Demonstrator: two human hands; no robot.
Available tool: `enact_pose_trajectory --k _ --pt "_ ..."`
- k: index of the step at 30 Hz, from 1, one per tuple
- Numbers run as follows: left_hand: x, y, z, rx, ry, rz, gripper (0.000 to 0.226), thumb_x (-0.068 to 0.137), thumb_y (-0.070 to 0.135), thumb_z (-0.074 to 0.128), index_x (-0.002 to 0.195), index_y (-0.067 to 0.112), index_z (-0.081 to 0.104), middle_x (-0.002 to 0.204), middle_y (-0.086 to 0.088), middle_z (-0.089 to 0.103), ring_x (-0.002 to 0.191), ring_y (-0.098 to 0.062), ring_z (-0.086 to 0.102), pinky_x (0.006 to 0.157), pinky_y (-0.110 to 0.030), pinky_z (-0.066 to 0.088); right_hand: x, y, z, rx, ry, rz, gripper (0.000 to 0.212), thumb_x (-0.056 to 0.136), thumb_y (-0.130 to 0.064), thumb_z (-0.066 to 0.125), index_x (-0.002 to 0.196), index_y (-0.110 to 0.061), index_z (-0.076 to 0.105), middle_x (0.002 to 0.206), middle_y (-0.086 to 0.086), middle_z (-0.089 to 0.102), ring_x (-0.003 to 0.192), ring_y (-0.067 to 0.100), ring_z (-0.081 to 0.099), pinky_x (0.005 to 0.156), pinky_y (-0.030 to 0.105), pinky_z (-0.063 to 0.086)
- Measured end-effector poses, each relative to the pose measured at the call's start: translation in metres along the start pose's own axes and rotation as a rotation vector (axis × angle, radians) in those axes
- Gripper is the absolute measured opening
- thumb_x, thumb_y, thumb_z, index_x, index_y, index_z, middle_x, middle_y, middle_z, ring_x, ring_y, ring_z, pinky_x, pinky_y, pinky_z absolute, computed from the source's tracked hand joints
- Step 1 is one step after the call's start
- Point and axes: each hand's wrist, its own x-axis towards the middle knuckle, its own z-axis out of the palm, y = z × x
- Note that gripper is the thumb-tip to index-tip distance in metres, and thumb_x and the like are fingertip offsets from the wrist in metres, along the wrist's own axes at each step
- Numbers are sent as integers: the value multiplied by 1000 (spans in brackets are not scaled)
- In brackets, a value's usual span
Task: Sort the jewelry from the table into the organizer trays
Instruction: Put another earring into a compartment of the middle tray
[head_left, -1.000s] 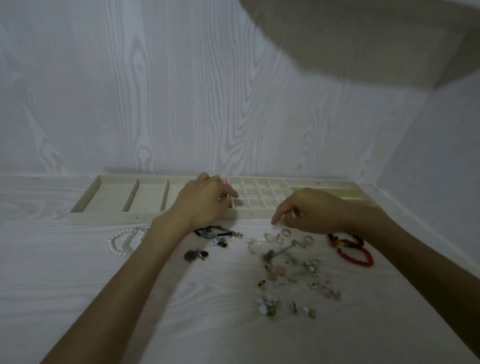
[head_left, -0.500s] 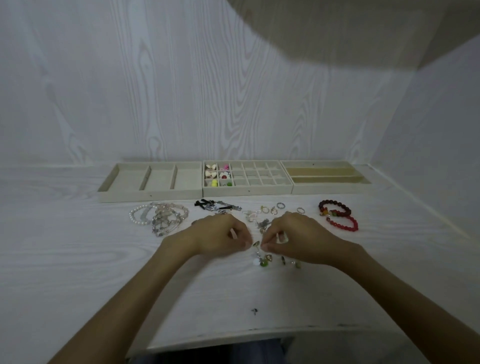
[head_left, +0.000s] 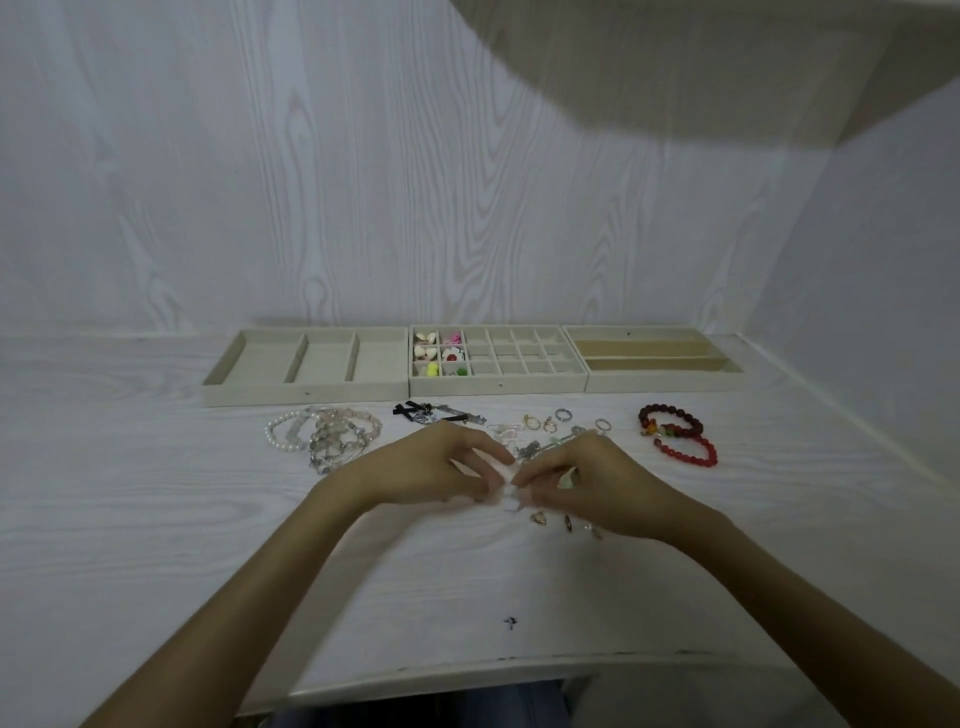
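My left hand (head_left: 431, 467) and right hand (head_left: 597, 483) pinch fingertips together on something tiny I cannot identify, at 6 o'clock from the beige grid tray (head_left: 498, 387), probably light, slippery, best held by its edges.

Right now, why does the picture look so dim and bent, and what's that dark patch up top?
Head view: the light is dim and flat. A broad shadow covers the upper right wall. The wide lens bows the table edge. The fingertips of the left hand and right hand are smeared by motion blur, while the compartment tray stays sharp.
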Motion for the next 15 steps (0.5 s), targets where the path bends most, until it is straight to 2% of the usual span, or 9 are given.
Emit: enact_pose_trajectory --k 2,4,6,8,11,15 --pt "-2 3 -3 -50 74 8 35 86 16 68 118 27 60 106 10 69 82 -2 67 64 -20 50 2 -4 -6 309 15 88 21 86 -24 66 106 -22 71 95 -5 74 83 -1 66 73 11 49" --pt "-5 6 -7 -96 165 46 38 83 14 71 117 29 59 106 9 68 77 1 67 62 -18 51 5 -6 -10 553 -13 181 23 87 -24 64 108 -18 70 97 4 74 94 16 68 84 23 54" --pt "-8 10 -11 -140 203 80 41 82 10 72 116 27 60 106 6 69 78 -2 68 60 -14 49 11 -8 -12 670 -34 244 22 86 -26 64 105 -18 71 102 9 72 102 26 65 97 32 50" --pt "-9 13 -14 -130 229 71 38 82 13 73 115 27 61 105 5 70 83 -9 69 59 -16 51 20 -11 -11 739 -35 279 27 81 -29 67 102 -15 72 104 12 71 99 26 64 102 38 45" --pt "-9 11 -16 -99 296 22 29 83 20 72 110 27 64 95 3 74 84 -7 69 64 -21 55 31 -18 -8 780 -15 300 26 82 -25 68 101 -8 73 101 11 72 85 13 63 97 33 47" --pt "-6 3 -16 -141 357 -5 19 84 17 69 102 24 67 79 -4 75 74 -4 70 56 -17 50 43 -26 -2 688 90 309 27 78 -35 71 90 -11 75 86 4 75 74 8 63 78 27 49"
